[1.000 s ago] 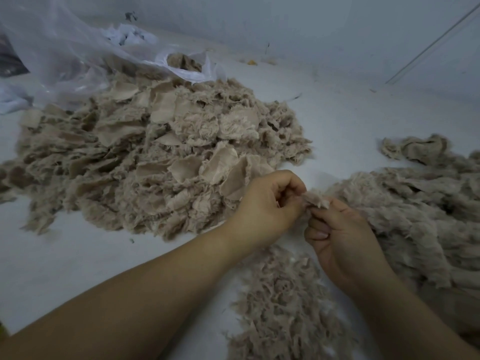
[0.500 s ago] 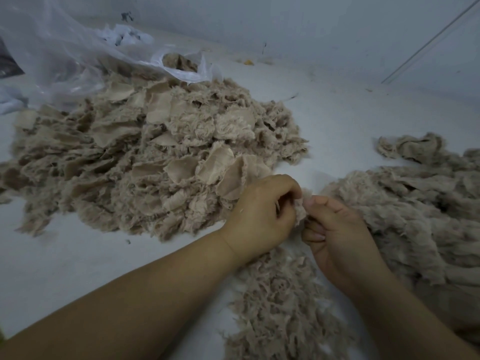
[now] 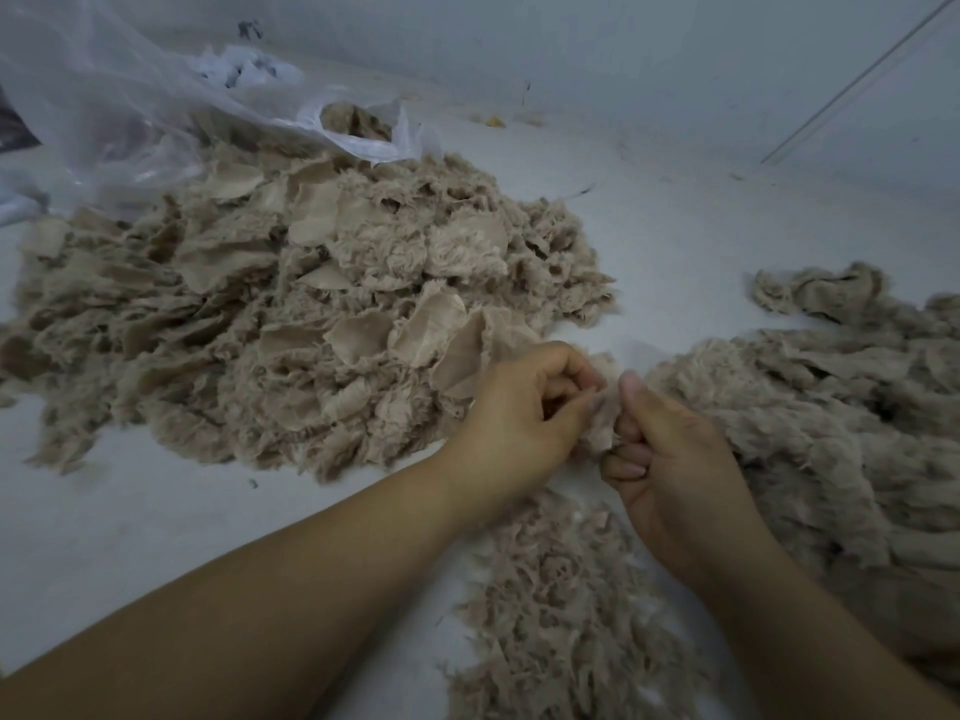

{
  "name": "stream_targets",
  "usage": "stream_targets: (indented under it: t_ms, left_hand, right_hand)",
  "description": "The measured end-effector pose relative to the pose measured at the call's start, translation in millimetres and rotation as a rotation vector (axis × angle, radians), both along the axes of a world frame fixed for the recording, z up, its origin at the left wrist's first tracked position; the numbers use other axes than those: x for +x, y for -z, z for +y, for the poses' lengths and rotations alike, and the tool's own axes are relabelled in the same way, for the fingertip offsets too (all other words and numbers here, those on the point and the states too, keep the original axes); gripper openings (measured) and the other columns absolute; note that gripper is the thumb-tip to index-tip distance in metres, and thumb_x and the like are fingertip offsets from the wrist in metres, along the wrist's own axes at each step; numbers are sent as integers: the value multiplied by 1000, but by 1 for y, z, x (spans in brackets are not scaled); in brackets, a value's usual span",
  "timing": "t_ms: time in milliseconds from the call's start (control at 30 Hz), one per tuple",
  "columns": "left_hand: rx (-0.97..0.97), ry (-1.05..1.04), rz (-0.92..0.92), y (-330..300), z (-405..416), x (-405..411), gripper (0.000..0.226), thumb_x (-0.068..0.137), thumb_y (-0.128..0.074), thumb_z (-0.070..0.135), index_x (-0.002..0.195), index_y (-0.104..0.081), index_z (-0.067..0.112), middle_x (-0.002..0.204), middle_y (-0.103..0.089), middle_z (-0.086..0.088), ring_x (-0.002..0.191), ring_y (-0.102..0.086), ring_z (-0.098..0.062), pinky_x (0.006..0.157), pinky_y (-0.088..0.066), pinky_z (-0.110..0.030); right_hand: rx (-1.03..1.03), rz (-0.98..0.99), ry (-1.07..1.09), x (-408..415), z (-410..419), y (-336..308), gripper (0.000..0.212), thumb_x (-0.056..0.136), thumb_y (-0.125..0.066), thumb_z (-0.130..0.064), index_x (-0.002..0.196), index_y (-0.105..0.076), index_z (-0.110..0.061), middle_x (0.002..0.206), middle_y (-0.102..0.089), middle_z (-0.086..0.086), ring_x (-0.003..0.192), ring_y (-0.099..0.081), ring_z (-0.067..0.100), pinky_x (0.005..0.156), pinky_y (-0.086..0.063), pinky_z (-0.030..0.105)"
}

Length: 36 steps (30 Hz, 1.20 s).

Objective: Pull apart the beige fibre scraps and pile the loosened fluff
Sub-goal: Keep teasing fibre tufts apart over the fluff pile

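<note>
both hands, the left hand (image 3: 524, 413) and right hand (image 3: 670, 459), pinch one beige scrap (image 3: 602, 423) above the loosened fluff (image 3: 561, 605)

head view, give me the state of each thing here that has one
left hand: pinching the scrap
right hand: pinching the same scrap
scrap: held between both hands
big scrap heap: loose pile, left
fluff pile: loosened, below the hands
plastic bag: open, crumpled, overlapping the heap's far edge

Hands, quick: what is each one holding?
Left hand: pinching the beige scrap.
Right hand: pinching the same scrap.
</note>
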State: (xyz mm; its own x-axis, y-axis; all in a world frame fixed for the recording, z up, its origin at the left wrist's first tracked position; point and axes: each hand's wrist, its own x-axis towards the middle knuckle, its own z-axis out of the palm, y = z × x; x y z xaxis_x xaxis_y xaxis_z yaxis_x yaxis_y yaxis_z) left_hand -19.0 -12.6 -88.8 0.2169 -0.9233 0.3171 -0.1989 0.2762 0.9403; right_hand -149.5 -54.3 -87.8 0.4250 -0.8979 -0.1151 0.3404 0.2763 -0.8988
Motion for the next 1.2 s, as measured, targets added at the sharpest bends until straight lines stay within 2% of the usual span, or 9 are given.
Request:
stream_targets:
  t_ms: [100, 233, 333, 433, 567, 733, 900, 1067, 1200]
  left_hand:
    - [1, 31, -42, 1, 1, -2, 8, 95, -53, 0, 91, -58, 5, 54, -50, 9, 49, -42, -4, 49, -38, -31]
    - [37, -44, -5, 3, 0, 1, 9, 96, -50, -1, 96, -55, 7, 59, -49, 5, 54, -44, -11, 53, -42, -39]
    - [-7, -53, -34, 3, 1, 1, 13, 90, -65, 7, 98, -57, 12, 74, -51, -2, 62, -46, -8, 56, -43, -26]
    - [-127, -105, -372, 5, 1, 2, 28, 76, -77, 9, 98, -60, 13, 85, -50, 2, 71, -47, -6, 60, -40, -15]
    - [-205, -154, -607, 5, -2, 0, 14, 78, -72, 6, 89, -64, 8, 82, -58, -1, 75, -52, -12, 66, -46, -32]
    - [-86, -149, -324, 4, 0, -2, 7, 86, -65, 5, 80, -69, 6, 67, -62, -5, 59, -54, -17, 54, -46, -32]
    - [21, -84, 44, -1, 1, -2, 20, 92, -60, 4, 76, -72, 1, 64, -65, -20, 58, -58, -28, 54, -51, -43]
    - [37, -56, 162, -1, 1, 1, 23, 90, -59, 0, 71, -68, -6, 63, -58, -29, 56, -52, -25, 53, -45, -39]
    - [86, -121, 291, -1, -3, 3, 24, 90, -56, -3, 69, -60, -13, 60, -52, -30, 53, -50, -25, 53, -45, -35]
  right_hand:
    - [-18, 9, -10, -2, 1, 2, 16, 81, -66, -24, 70, -67, -13, 64, -53, 3, 49, -39, 5, 39, -33, 15]
    - [-10, -30, 32, -3, 2, 2, 45, 94, -58, -9, 52, -62, -24, 50, -42, -9, 41, -32, 2, 39, -31, 15]
    - [-18, -44, 47, -3, 2, 3, 43, 95, -57, -6, 55, -63, -21, 54, -50, -6, 44, -39, 2, 39, -33, 15]
    - [-1, -84, 37, -3, 1, 4, 21, 85, -65, -15, 64, -60, -16, 59, -49, -1, 48, -39, 4, 40, -35, 15]
    - [-39, -53, -2, -2, 2, 5, 14, 80, -66, -22, 75, -62, -9, 60, -57, -1, 46, -43, 2, 41, -36, 14]
    - [-73, -36, -9, 0, 4, 2, 23, 85, -61, -29, 65, -71, -21, 51, -51, -10, 42, -37, 0, 40, -33, 13]
    - [-112, 54, 17, -2, 3, 6, 13, 76, -69, -26, 80, -68, -14, 63, -59, -4, 47, -41, 3, 42, -36, 16]
    - [-139, 103, -3, -2, 4, 6, 10, 77, -68, -29, 72, -72, -21, 63, -59, -2, 47, -37, 5, 42, -35, 16]
    - [-146, 97, -18, -3, 3, 6, 17, 89, -61, -25, 88, -66, -9, 65, -57, 0, 47, -35, 4, 43, -32, 16]
